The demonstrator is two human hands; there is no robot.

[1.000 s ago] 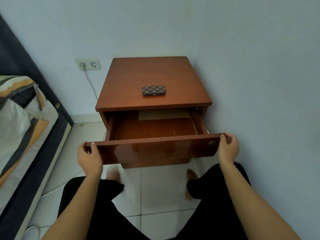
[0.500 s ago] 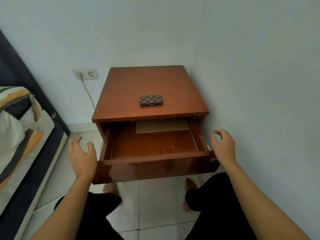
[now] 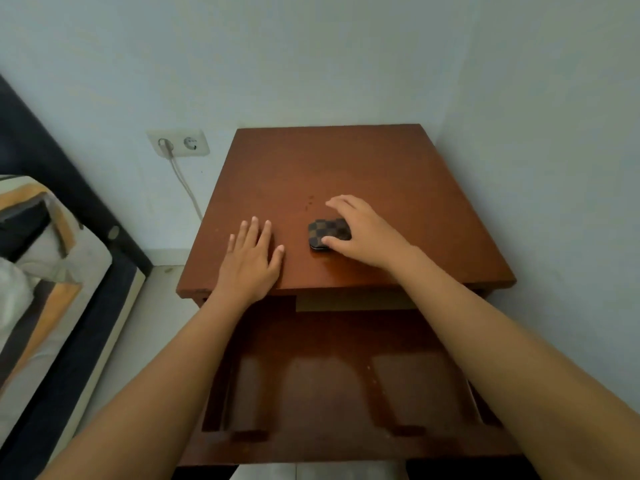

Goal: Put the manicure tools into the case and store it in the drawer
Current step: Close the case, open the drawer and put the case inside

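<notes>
A small checkered brown manicure case (image 3: 323,233) lies closed on top of the wooden nightstand (image 3: 346,174). My right hand (image 3: 363,230) covers its right side, thumb on the near edge and fingers curled over the far edge. My left hand (image 3: 251,261) rests flat on the nightstand top, fingers spread, a short way left of the case and not touching it. Below my forearms the drawer (image 3: 339,375) stands pulled out, its bottom bare apart from a sheet of tan paper (image 3: 346,303) at the back. No loose manicure tools are visible.
The nightstand sits in a corner, walls behind and to the right. A wall socket (image 3: 180,143) with a white cable plugged in is on the left. A bed with a dark frame (image 3: 69,209) and striped bedding runs along the left. Tiled floor lies between them.
Both hands left the drawer front and moved up onto the nightstand top. My right hand has closed around the case; my left hand has landed flat beside it. The drawer stays pulled out.
</notes>
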